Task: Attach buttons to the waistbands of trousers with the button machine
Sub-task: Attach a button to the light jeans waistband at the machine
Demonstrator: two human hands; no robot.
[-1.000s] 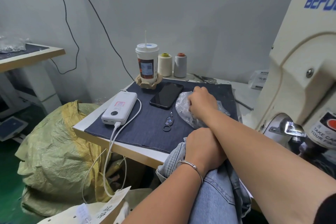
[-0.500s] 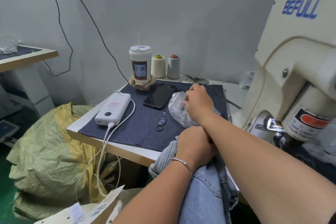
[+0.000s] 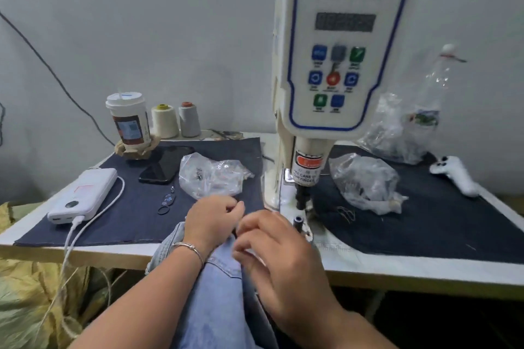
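Light blue denim trousers [image 3: 215,292] lay over the near table edge, running down toward the camera between both forearms. Left hand [image 3: 211,221] sat at the top of the fabric, fingers curled in; it seemed to pinch the waistband, but blur made that uncertain. Right hand [image 3: 272,252] hovered just beside it, fingers loosely curled and motion-blurred; grip state couldn't be told, nothing clearly held. A bracelet [image 3: 190,248] circled the left wrist.

Button machine [image 3: 337,65] stood upright directly behind the hands, control panel facing the camera, its punch head [image 3: 307,170] above a small dark die post [image 3: 297,219] just right of the right hand's fingertips. The hands and trousers were near the post, not under it.

A clear plastic bag [image 3: 212,176] with small metal parts lay just behind the left hand on a dark cloth mat [image 3: 127,207]. A second crumpled bag [image 3: 365,181] lay right of the machine, more plastic [image 3: 397,127] behind it. Left side: white power bank [image 3: 85,195] with cable, black phone [image 3: 166,164], key ring [image 3: 167,202], takeaway cup [image 3: 129,120], two thread cones [image 3: 175,120]. A white handle-like object [image 3: 453,176] lay far right. A yellow-green sack [image 3: 34,292] sat below the table on the left.
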